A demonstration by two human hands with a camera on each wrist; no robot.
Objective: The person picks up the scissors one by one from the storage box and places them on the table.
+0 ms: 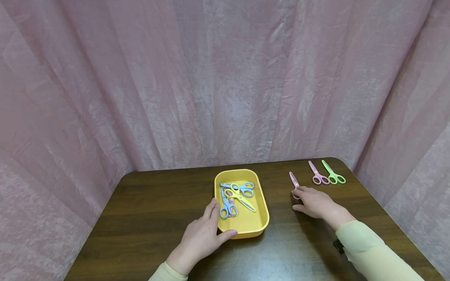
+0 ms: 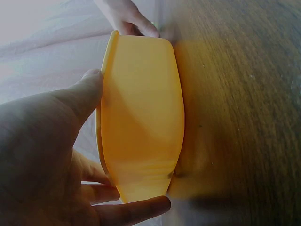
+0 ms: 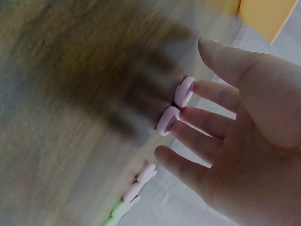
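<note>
In the head view my left hand [image 1: 200, 234] rests at the near left corner of a yellow plastic tray [image 1: 242, 225], thumb on the near rim, fingers along the left side. The left wrist view shows these fingers fairly straight against the tray wall [image 2: 141, 94]. Inside lie yellow scissors [image 1: 249, 204], two blue scissors [image 1: 227, 185] and a pink patterned thing partly hidden beneath them. My right hand [image 1: 314, 203] reaches down to pink-purple scissors [image 1: 293, 178]. In the right wrist view its extended fingers touch the handle loops [image 3: 185, 92], with the thumb held apart.
Beyond the right hand, another pair of pink-purple scissors [image 1: 312, 167] and green scissors [image 1: 327, 167] lie side by side near the table's far right corner. The dark wooden table [image 1: 151, 207] is bordered by pink curtains [image 1: 225, 97] behind and at both sides.
</note>
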